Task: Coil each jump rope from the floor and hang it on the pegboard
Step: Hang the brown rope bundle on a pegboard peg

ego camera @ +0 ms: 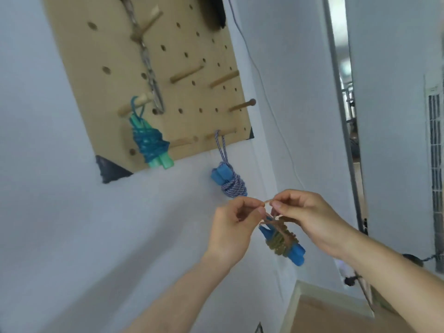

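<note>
Olive rope coil (pixel 281 241) between left hand (pixel 230 229) and right hand (pixel 312 212), below pegboard (pixel 115 49) edge

Soft daylight, slight blur, wide-angle warp

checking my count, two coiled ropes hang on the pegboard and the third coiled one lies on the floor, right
Not quite. The head view shows the teal rope and the purple-white rope hanging on the pegboard, but the third rope is not on the floor: the left hand and right hand pinch its loop in the air.
</note>
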{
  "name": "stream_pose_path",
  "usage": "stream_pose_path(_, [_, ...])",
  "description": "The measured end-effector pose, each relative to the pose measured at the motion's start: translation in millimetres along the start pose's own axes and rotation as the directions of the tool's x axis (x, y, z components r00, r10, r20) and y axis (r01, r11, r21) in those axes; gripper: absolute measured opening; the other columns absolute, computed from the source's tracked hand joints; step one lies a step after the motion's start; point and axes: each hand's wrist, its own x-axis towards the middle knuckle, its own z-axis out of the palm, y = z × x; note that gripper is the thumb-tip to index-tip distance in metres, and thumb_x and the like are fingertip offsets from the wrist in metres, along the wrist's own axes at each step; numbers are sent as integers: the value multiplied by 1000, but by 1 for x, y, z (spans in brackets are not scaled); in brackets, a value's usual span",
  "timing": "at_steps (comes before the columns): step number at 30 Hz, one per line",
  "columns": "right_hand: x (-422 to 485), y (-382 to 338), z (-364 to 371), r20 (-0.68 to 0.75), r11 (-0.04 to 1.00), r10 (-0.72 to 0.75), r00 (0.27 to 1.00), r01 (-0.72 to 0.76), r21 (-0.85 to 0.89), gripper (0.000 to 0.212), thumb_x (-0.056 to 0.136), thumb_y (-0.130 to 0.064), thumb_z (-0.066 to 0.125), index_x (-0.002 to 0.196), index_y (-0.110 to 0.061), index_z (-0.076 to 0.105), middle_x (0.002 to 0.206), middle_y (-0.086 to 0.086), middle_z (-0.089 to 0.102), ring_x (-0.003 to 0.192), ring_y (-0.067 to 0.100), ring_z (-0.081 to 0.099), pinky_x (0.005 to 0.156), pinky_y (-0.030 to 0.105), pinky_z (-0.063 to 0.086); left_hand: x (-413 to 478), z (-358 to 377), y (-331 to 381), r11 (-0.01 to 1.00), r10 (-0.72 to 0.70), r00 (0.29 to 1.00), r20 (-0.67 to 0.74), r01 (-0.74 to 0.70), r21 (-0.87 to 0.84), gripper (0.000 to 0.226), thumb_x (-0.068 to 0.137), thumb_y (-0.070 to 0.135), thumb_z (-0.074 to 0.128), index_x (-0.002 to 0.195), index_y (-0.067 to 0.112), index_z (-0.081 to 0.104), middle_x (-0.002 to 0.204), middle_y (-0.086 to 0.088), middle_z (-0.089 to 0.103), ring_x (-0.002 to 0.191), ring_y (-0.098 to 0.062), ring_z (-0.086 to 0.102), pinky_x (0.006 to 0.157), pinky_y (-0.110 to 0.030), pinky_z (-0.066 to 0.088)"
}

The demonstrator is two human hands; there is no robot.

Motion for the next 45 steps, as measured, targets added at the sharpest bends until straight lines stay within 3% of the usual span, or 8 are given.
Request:
stream_pose_path(7, [56, -66, 42, 83, 997, -76, 994, 73, 40, 12, 91, -12, 66, 98, -6, 74, 78, 4, 70, 69, 14, 59, 65, 28, 45, 29, -54, 53, 966, 167, 969, -181, -124, 228, 13, 90, 14, 70, 89, 26, 75, 78, 6, 76, 76, -11, 72, 77, -39, 61])
stream_pose_path(10, [78, -93, 52, 79, 992, -110, 991, 103, 79, 14, 89, -11, 69, 101, -5, 73, 80, 5, 70, 66, 12, 59, 67, 30, 47, 43, -71, 79, 933, 247, 940, -237, -164, 320, 25, 88, 13, 71, 81, 38, 70, 78, 9, 75, 76, -11, 73, 74, -40, 62])
stream_pose_path(19, [120, -115, 84, 57, 993, -107, 993, 105, 48, 6, 87, -5, 72, 91, -4, 69, 79, 11, 69, 63, 16, 60, 64, 29, 50, 70, -94, 88, 899, 239, 854, -461, -15, 438, 15, 87, 20, 73, 82, 34, 71, 75, 10, 74, 77, -11, 72, 83, -40, 58])
stream_pose_path(25, [135, -118, 94, 70, 992, -109, 992, 104, 77, 8, 89, -7, 69, 96, -4, 69, 74, 6, 67, 63, 14, 57, 61, 27, 49, 81, -100, 87, 873, 287, 840, -461, -31, 487, 13, 87, 17, 70, 87, 30, 70, 74, 11, 72, 74, -11, 71, 79, -40, 59])
stream_pose_path(30, [150, -142, 81, 55, 985, -148, 988, 142, 98, 9, 86, -8, 73, 94, -9, 70, 81, 8, 70, 75, 23, 60, 84, 40, 54, 99, -96, 103, 895, 353, 844, -404, -178, 409, 23, 89, 9, 64, 83, 29, 70, 72, 11, 69, 64, -15, 72, 66, -43, 62])
stream_pose_path(34, [168, -167, 69, -61, 975, -214, 975, 217, 53, 16, 82, -7, 77, 96, -4, 69, 85, 12, 74, 77, 22, 66, 82, 38, 57, 129, -86, 122, 885, 374, 832, -409, -188, 425, 21, 93, 13, 62, 92, 31, 74, 86, 8, 72, 80, -19, 73, 79, -42, 60])
stream_pose_path(40, [197, -194, 62, -184, 952, -306, 934, 297, -76, 12, 84, -9, 77, 93, -7, 68, 84, 9, 75, 65, 14, 69, 57, 21, 53, 168, -77, 145, 875, 396, 781, -482, -162, 456, 26, 97, 10, 57, 114, 19, 74, 107, 0, 73, 98, -19, 67, 89, -36, 56])
stream_pose_path(45, [221, -201, 60, -223, 927, -371, 901, 345, -147, 8, 87, -8, 72, 94, -11, 68, 87, 7, 73, 76, 19, 71, 71, 29, 60, 201, -77, 151, 877, 394, 766, -509, -147, 457, 23, 97, 13, 60, 114, 22, 74, 107, 1, 74, 94, -16, 69, 85, -36, 59])
